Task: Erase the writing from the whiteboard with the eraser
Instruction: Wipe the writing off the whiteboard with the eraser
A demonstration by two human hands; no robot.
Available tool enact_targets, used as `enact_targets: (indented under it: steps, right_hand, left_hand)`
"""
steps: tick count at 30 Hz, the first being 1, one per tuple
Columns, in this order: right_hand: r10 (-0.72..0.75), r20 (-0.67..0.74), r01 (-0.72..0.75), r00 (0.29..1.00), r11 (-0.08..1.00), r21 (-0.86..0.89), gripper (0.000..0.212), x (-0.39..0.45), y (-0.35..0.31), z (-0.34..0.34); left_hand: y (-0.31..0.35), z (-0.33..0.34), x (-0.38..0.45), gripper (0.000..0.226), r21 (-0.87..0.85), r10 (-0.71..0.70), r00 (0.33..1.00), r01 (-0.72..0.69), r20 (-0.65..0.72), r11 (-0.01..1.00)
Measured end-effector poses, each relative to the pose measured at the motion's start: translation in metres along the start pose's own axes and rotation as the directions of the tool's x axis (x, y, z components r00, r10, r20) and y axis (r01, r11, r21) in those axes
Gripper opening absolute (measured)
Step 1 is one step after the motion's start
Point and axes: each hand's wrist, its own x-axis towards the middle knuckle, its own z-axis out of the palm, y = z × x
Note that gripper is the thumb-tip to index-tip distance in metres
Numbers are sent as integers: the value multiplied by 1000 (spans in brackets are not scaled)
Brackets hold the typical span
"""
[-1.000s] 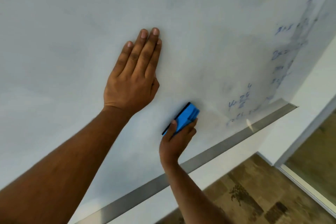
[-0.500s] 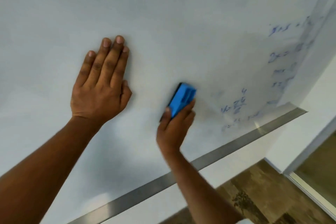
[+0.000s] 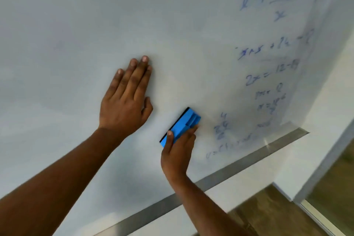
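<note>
The whiteboard fills most of the view. Blue handwritten equations run down its right part, some smeared. My right hand grips a blue eraser with a black felt face pressed to the board, just left of the lowest lines of writing. My left hand lies flat on the board with fingers together, to the upper left of the eraser. The board around both hands is wiped.
A metal strip edges the board's bottom. Below it is white wall, then brown patterned floor. A white frame with a glass panel stands at the right.
The view has tilted up, showing more equations at the upper right. My right hand has slid the eraser down and right on the board. My left hand stays flat on the board.
</note>
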Motion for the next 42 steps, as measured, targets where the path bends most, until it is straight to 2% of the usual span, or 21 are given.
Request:
enact_targets:
  steps: [2,4,7,9,10,11,12,13,15,17,19,21,24,26,28,29,32,34,36,38,42]
  right_hand:
    - [-101,-90,98,991,994,-39,82,43,5,-14]
    - [-63,-167,57,984,998,-42,78,76,35,-24]
    - [323,-168,-316,931,946,71,75,88,99,-29]
    - [644,-45,-633,763,760,151,74,77,131,-27]
    - [734,12,-727,679,671,145,75,67,137,-24]
    - [759,39,-758,649,642,115,76,54,135,-21]
    - [727,43,-727,686,680,98,78,40,126,-17]
    - [618,36,-618,786,779,105,80,26,108,-14]
    - [233,31,-235,972,960,154,79,12,63,-13]
    - [-115,-10,115,993,988,100,76,31,29,-15]
    - [-261,-104,262,960,965,-1,75,77,11,-24]
    - [-165,-233,167,958,986,-13,75,128,17,-38]
    - [159,-311,-141,937,987,82,71,156,71,-51]
    - [450,-219,-432,866,893,127,70,134,113,-51]
    - [596,-101,-591,797,803,79,73,84,133,-41]
    - [559,-61,-556,827,829,65,77,54,128,-33]
    - [156,38,-158,987,985,69,83,-9,74,-4]
    - [-7,21,6,1000,999,41,83,-6,45,3]
    - [-71,-15,70,997,998,-4,81,11,37,-2]
    - [-44,-26,44,999,999,18,79,25,46,-13]
    - [300,-35,-284,953,930,235,87,24,83,-24]
  left_hand:
    - [11,10,21,75,11,12,1000,-12,-29,1000]
    - [20,17,27,73,32,1,998,1,-61,999]
    - [28,24,21,72,94,-23,995,32,-93,995]
    - [29,27,19,73,124,-20,995,33,-101,992]
    - [29,29,19,73,139,-18,994,33,-107,990]
    - [28,29,19,72,148,-13,993,30,-116,988]
    - [28,30,19,72,149,-9,993,27,-122,989]
    - [28,30,18,72,150,-6,991,25,-131,988]
    - [28,30,19,72,162,2,990,21,-143,987]
    - [28,30,20,72,162,9,990,14,-142,987]
    - [28,29,19,72,160,13,990,9,-137,987]
    - [27,29,17,72,165,14,991,8,-132,986]
    - [28,31,17,72,162,10,991,12,-132,987]
    - [30,32,17,73,164,9,992,13,-128,986]
    - [31,32,17,73,165,10,992,11,-123,986]
    - [31,32,17,72,161,11,992,10,-126,987]
    - [30,32,19,72,143,12,992,7,-129,990]
    - [29,31,20,72,128,22,993,-6,-120,992]
    - [27,30,18,73,104,20,995,-10,-97,995]
    - [29,30,16,73,99,22,995,-12,-98,995]
    - [29,32,15,73,106,28,991,-14,-127,994]
